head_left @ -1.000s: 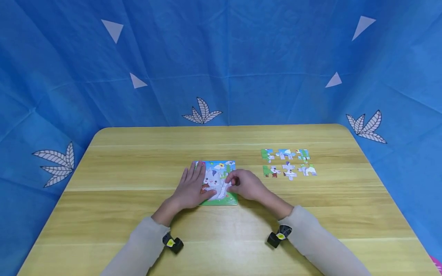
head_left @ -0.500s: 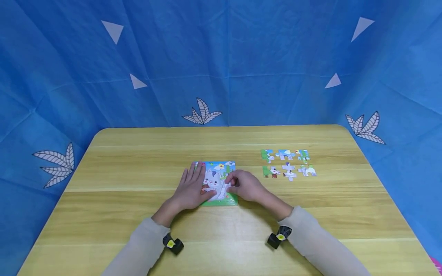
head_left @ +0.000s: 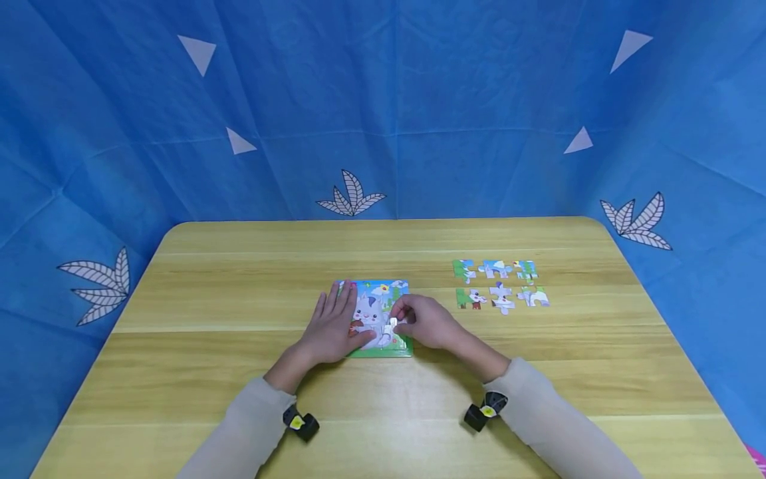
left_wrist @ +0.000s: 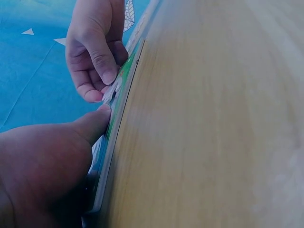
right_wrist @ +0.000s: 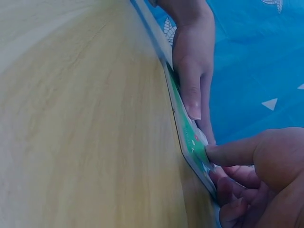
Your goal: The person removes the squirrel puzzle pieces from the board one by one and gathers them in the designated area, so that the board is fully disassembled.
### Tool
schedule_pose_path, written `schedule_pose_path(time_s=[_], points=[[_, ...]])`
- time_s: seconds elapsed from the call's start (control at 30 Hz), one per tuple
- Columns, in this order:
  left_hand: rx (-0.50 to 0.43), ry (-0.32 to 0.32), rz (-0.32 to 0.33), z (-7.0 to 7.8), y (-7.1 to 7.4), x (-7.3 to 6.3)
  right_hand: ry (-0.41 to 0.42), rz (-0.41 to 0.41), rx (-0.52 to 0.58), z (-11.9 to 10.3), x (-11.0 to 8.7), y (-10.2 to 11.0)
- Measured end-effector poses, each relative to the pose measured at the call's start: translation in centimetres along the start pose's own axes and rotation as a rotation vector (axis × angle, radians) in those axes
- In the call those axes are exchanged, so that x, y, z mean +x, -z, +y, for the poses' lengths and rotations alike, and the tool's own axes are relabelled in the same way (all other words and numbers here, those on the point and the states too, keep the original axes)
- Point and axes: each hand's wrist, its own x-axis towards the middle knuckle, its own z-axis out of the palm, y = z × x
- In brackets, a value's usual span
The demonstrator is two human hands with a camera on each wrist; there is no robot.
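A jigsaw puzzle (head_left: 381,353) with a white cartoon kitten and a green lower edge lies flat on the table. My left hand (head_left: 331,326) rests spread over its left part, fingers straight and thumb (left_wrist: 97,121) pressing near the lower middle. My right hand (head_left: 427,320) is at the right part of the picture, thumb and fingers curled together. Between its fingertips it pinches a whitish puzzle piece (head_left: 392,322), tilted up from the picture. In the right wrist view the puzzle's edge (right_wrist: 178,118) runs between both hands, and the right fingers partly hide it.
Several loose puzzle pieces (head_left: 501,304) lie in two rows to the right, beyond my right hand. The wooden table (head_left: 239,266) ends at a blue patterned cloth (head_left: 419,100) behind it. Small cameras (head_left: 479,416) are strapped to both wrists.
The whitish piece at my right fingertips has tipped up and shows a bright face. My left hand stays put, and the loose pieces lie as before.
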Motion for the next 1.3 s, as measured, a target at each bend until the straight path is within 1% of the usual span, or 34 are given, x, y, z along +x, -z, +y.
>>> schedule_pose_path(time_s=[0.13,0.3,0.5,0.7,0.83,1.07,1.3], points=[[0.023,0.009,-0.007,-0.2,-0.2,0.2,0.011,-0.009,0.016,0.0,0.0,0.1],[0.006,0.008,-0.006,-0.2,-0.2,0.1,0.023,-0.004,0.04,0.3,-0.1,0.2],[0.0,0.009,-0.013,0.0,0.0,0.0,0.027,-0.002,0.03,0.5,-0.2,0.3],[-0.002,0.011,-0.02,0.0,0.1,0.0,0.074,-0.007,0.05,0.9,-0.6,0.6],[0.0,0.013,-0.025,0.1,0.2,0.0,0.087,0.0,0.089,1.2,-0.7,0.7],[-0.007,0.014,-0.02,0.1,0.1,0.0,0.066,0.033,0.176,1.7,-0.8,0.8],[-0.004,0.007,-0.011,0.1,0.1,0.0,0.034,0.037,0.247,1.7,-0.8,1.1]])
